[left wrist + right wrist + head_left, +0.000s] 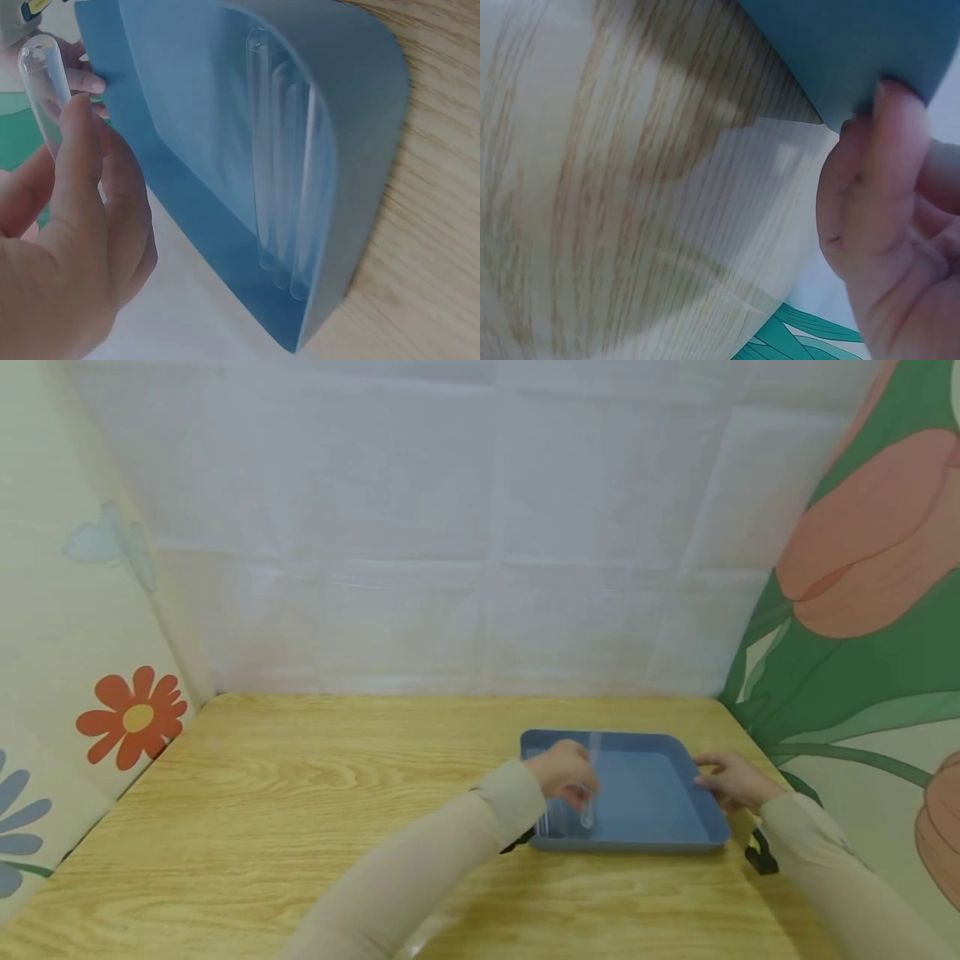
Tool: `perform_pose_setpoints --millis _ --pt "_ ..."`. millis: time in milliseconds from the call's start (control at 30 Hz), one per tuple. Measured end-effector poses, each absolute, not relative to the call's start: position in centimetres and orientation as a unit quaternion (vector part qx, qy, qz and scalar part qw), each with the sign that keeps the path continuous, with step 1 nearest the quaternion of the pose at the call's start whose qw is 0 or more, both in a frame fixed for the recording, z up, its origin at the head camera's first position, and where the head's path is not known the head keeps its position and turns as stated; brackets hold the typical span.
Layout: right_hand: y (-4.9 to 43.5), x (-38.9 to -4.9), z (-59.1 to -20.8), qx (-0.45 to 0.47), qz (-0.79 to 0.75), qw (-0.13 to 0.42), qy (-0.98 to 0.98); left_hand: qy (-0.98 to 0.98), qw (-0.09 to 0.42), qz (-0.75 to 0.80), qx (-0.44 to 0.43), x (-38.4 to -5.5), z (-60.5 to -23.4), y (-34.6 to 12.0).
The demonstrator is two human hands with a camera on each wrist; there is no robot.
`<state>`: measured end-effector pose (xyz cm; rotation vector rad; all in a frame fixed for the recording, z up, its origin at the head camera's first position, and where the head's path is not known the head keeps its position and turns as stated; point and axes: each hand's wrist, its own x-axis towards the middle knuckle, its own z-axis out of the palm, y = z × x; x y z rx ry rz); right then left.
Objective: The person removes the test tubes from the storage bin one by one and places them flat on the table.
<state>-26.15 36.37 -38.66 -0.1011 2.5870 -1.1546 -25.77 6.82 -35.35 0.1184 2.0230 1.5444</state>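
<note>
A blue rectangular tray [641,789] stands on the right part of the table. Above its left side, my left hand [564,770] pinches a clear test tube [46,82] between thumb and fingers, its rounded end showing past the fingertips. Several more clear test tubes [261,157] lie side by side in the tray along its left wall, seen best in the left wrist view. At the opposite side, my right hand [738,781] grips the tray's right wall; the right wrist view shows its digits [896,142] against the blue edge.
The wood-grain table [300,810] extends left and in front of the tray. A white sheet [390,543] hangs behind it. Flower-printed panels stand at the left [97,627] and the right [877,693], the right one close to my right hand.
</note>
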Motion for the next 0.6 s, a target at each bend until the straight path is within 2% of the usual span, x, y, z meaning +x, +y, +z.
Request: perform_pose_setpoints --millis 600 --pt "36.2 -26.0 -38.6 -0.036 -0.397 0.147 0.905 0.719 0.283 0.633 0.044 -24.7 -34.8 2.9"
